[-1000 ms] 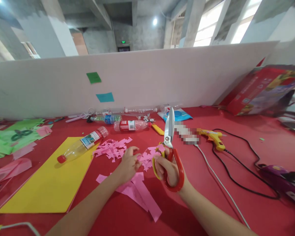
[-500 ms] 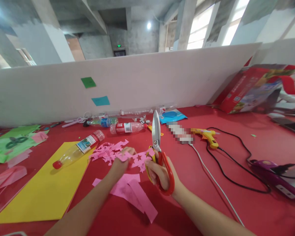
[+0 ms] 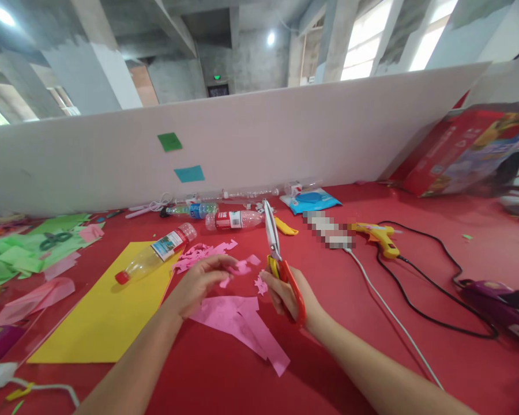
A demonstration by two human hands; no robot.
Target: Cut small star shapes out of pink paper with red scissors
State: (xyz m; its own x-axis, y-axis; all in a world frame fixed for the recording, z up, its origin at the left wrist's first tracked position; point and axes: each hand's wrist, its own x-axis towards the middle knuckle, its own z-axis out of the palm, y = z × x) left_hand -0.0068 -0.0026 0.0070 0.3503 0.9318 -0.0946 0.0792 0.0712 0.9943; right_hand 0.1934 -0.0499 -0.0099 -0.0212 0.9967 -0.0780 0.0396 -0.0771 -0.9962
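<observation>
My left hand (image 3: 205, 279) is closed on a small ragged piece of pink paper (image 3: 241, 267) above the red table. In my right hand (image 3: 289, 293) is a pair of scissors (image 3: 272, 233) with red and yellow handles, its blades pointing up and away from me. Small pink cut-outs (image 3: 260, 283) show just beside the right fingertips; whether the fingers touch them I cannot tell. A heap of pink scraps (image 3: 196, 257) lies behind my left hand. Larger pink sheets (image 3: 237, 323) rest on the table between my forearms.
A clear bottle (image 3: 151, 258) lies on yellow sheets (image 3: 90, 311) at left. More bottles (image 3: 233, 219) lie along the white partition (image 3: 285, 132). To the right are a blue wipes pack (image 3: 324, 203), a yellow glue gun (image 3: 383, 239) with black cord, and a white cable (image 3: 389, 311).
My left hand has drawn back and apart from the right, bringing a pink piece with it. The pink paper no longer spans both hands. The view has shifted slightly left.
</observation>
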